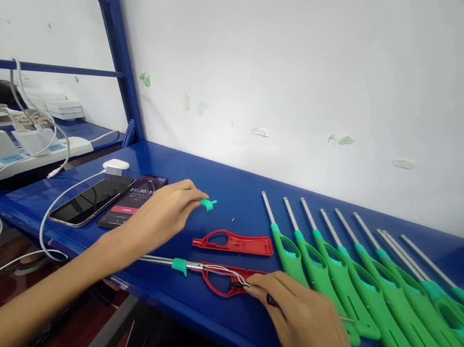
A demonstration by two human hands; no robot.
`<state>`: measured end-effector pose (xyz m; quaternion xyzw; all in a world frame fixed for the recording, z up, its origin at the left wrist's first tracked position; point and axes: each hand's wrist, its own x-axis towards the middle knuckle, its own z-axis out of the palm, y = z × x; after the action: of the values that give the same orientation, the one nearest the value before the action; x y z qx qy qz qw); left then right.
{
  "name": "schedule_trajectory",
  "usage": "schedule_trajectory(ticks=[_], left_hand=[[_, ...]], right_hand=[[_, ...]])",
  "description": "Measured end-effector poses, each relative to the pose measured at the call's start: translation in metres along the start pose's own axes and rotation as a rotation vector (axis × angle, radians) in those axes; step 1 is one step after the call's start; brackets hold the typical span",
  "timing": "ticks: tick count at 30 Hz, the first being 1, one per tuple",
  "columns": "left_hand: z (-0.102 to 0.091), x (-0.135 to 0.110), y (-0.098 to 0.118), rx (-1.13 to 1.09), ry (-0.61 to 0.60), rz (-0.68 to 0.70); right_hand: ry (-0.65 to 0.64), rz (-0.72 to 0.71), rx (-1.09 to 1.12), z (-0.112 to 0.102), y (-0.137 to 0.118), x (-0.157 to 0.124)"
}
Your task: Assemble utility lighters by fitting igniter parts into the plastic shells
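Observation:
My left hand [177,203] is raised above the table, pinching a small teal plastic trigger [208,205] between thumb and fingertips. My right hand [297,311] is closed around what looks like a screwdriver [271,300]; its dark end and thin metal shaft show on either side of the hand. Those fingertips also touch the inside of an opened red lighter handle half [218,286], where white wires and a dark part lie. A metal lighter tube [154,259] with a teal collar [180,266] extends left from it. Behind lies the other red handle half [242,243].
Several green long-neck lighters [384,302] lie in a row at right. Two phones [90,202], a white earbud case [116,164] and a cable are at left. A tiny metal piece [233,219] sits behind the red half. Power strip [33,153] stands far left.

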<state>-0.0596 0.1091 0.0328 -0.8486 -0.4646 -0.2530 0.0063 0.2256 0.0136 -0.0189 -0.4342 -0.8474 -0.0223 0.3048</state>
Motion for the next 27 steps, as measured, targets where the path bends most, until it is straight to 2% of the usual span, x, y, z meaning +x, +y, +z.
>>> schedule_trajectory(ticks=[5,9,21,27], left_hand=[[-0.004,-0.058,0.050,-0.126,0.013,0.096],[0.009,-0.083,0.066,-0.069,0.072,0.136],[0.033,-0.081,0.072,-0.125,0.040,0.088],[0.040,-0.079,0.071,-0.235,0.098,0.086]], right_hand=[[-0.003,0.009,-0.010,-0.001,0.000,0.000],[-0.008,0.025,-0.004,-0.002,0.000,0.000],[-0.039,0.069,0.013,-0.002,-0.005,-0.001],[-0.017,0.027,0.026,-0.001,-0.005,-0.001]])
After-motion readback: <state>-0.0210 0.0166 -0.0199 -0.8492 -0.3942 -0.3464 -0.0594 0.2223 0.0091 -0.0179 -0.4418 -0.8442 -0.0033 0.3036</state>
